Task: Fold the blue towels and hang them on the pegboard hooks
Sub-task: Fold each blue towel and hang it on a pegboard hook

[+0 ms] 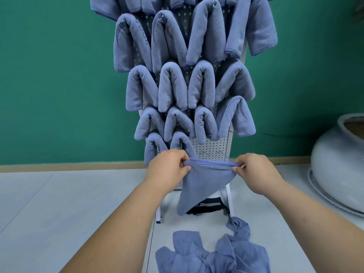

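A folded blue towel [202,184] hangs between my hands in front of the lower pegboard [211,146]. My left hand [167,168] pinches its top edge at the left end, and my right hand [256,170] pinches the right end, so the edge is stretched level. The towel tapers down to a point at the lower left. Several folded blue towels [173,87] hang in rows on the white pegboard. Two bare hooks [220,153] show just above the held towel, to the right of the lowest hung towels.
A loose pile of blue towels [214,253] lies on the pale floor near me. A black strap or bag [208,206] sits at the pegboard's white foot. A large grey pot [338,164] stands at the right, against the green wall.
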### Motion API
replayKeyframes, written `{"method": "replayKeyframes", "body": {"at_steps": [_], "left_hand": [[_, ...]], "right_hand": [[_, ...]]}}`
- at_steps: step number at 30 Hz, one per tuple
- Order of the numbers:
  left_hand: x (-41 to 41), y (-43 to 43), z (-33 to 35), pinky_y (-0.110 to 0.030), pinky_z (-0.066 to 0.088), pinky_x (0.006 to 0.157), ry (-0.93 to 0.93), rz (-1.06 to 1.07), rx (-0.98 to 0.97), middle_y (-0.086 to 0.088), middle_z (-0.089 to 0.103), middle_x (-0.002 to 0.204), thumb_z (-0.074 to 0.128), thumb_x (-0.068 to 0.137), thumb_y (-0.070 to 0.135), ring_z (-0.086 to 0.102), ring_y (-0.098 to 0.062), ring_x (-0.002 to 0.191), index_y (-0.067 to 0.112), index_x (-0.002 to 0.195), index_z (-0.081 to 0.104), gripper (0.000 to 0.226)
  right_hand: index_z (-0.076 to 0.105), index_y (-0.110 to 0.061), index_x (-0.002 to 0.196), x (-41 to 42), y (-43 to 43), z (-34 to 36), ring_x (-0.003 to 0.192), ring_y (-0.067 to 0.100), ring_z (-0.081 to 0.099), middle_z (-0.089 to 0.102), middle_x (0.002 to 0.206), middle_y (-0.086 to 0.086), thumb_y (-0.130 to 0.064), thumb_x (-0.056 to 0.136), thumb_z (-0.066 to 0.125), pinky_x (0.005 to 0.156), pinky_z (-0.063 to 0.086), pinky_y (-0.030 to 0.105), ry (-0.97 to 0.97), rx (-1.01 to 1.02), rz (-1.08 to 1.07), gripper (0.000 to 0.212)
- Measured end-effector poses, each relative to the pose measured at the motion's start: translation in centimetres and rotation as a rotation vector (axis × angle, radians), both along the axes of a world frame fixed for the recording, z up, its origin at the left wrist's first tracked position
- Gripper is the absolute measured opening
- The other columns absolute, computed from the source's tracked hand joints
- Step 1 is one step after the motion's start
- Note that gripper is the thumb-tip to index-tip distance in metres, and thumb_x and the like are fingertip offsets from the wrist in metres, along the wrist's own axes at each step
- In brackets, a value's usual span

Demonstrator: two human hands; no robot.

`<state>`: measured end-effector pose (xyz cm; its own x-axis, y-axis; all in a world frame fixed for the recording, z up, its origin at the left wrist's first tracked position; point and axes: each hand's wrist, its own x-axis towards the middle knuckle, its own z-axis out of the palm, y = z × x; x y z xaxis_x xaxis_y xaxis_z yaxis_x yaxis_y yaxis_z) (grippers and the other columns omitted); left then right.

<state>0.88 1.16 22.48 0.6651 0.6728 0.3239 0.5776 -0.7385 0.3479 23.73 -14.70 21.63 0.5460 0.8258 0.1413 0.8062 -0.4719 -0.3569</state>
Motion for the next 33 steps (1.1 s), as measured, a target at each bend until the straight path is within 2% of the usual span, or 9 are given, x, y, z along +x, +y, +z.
{"method": "replayKeyframes", "body": {"at_steps": [5, 9, 13, 16, 20, 22, 27, 30, 33], "left_hand": [[0.0, 0.3, -0.6, -0.04, 0.057, 0.079, 0.019, 0.016, -0.068, 0.012, 0.067, 0.092, 0.079, 0.09, 0.039, 0.063, -0.013, 0.085, 0.033, 0.091, 0.072, 0.01], [-0.2, 0.6, -0.7, -0.038, 0.058, 0.074, -0.069, 0.068, -0.181, 0.013, 0.068, 0.085, 0.083, 0.086, 0.033, 0.064, -0.01, 0.081, 0.032, 0.091, 0.063, 0.021], [0.0, 0.3, -0.6, -0.045, 0.056, 0.082, 0.123, 0.042, -0.124, 0.007, 0.06, 0.101, 0.065, 0.096, 0.024, 0.059, -0.021, 0.098, 0.033, 0.116, 0.06, 0.023], [0.3, -0.3, -0.7, -0.044, 0.051, 0.094, 0.224, -0.037, -0.141, 0.005, 0.048, 0.112, 0.064, 0.091, 0.025, 0.05, -0.024, 0.11, 0.032, 0.109, 0.057, 0.02], [0.9, -2.1, -0.2, -0.032, 0.053, 0.088, -0.037, -0.226, -0.405, 0.015, 0.067, 0.108, 0.072, 0.092, 0.049, 0.064, -0.008, 0.101, 0.036, 0.112, 0.059, 0.027], [1.2, -2.5, 0.2, -0.031, 0.055, 0.086, -0.14, -0.262, -0.435, 0.015, 0.072, 0.1, 0.073, 0.094, 0.045, 0.067, -0.003, 0.094, 0.037, 0.109, 0.063, 0.02], [0.9, -2.4, 0.3, -0.035, 0.055, 0.079, -0.164, -0.217, -0.313, 0.012, 0.071, 0.089, 0.072, 0.095, 0.048, 0.065, -0.007, 0.084, 0.036, 0.098, 0.066, 0.014], [0.7, -2.5, 0.5, -0.036, 0.054, 0.077, -0.158, -0.261, -0.126, 0.014, 0.071, 0.09, 0.063, 0.101, 0.046, 0.061, -0.005, 0.083, 0.037, 0.105, 0.068, 0.011], [0.9, -3.1, 1.6, -0.037, 0.05, 0.079, -0.222, -0.349, 0.082, 0.013, 0.07, 0.094, 0.057, 0.105, 0.038, 0.059, -0.007, 0.087, 0.03, 0.108, 0.07, 0.015]], "right_hand": [[0.07, -0.032, 0.09, 0.1, -0.2, 0.4, 0.085, 0.016, 0.066, 0.072, 0.086, -0.015, -0.028, 0.098, 0.071, 0.075, 0.054, 0.034, 0.048, 0.067, 0.051, 0.009], [0.067, -0.029, 0.093, -0.2, -0.3, 0.6, 0.086, 0.009, 0.071, 0.075, 0.089, -0.015, -0.023, 0.099, 0.069, 0.079, 0.055, 0.03, 0.277, 0.238, 0.107, 0.009], [0.06, -0.027, 0.1, -1.5, 0.1, 0.5, 0.091, 0.024, 0.068, 0.073, 0.094, -0.006, -0.026, 0.104, 0.061, 0.088, 0.055, 0.043, 0.44, 0.321, 0.178, 0.004], [0.061, -0.029, 0.1, -3.0, 0.6, 0.5, 0.09, 0.026, 0.065, 0.071, 0.094, -0.005, -0.025, 0.106, 0.059, 0.089, 0.054, 0.047, 0.502, 0.353, 0.222, 0.007], [0.068, -0.029, 0.1, -5.0, 1.2, 0.5, 0.092, 0.026, 0.069, 0.075, 0.095, -0.005, -0.017, 0.102, 0.065, 0.092, 0.056, 0.05, 0.566, 0.364, 0.335, 0.013], [0.068, -0.03, 0.099, -5.6, 1.5, 0.5, 0.086, 0.023, 0.071, 0.075, 0.091, -0.007, -0.016, 0.1, 0.067, 0.089, 0.057, 0.048, 0.544, 0.381, 0.346, 0.014], [0.058, -0.029, 0.101, -5.9, 1.4, 0.7, 0.072, 0.011, 0.064, 0.073, 0.085, -0.005, -0.02, 0.099, 0.068, 0.072, 0.051, 0.032, 0.545, 0.4, 0.289, 0.013], [0.053, -0.029, 0.109, -5.8, 1.1, 0.8, 0.068, 0.012, 0.056, 0.072, 0.082, 0.0, -0.017, 0.098, 0.067, 0.071, 0.046, 0.034, 0.593, 0.333, 0.339, 0.022], [0.056, -0.029, 0.117, -5.4, 0.7, 0.8, 0.074, 0.006, 0.065, 0.075, 0.085, -0.015, -0.016, 0.088, 0.076, 0.075, 0.055, 0.028, 0.6, 0.226, 0.379, 0.038]]}}
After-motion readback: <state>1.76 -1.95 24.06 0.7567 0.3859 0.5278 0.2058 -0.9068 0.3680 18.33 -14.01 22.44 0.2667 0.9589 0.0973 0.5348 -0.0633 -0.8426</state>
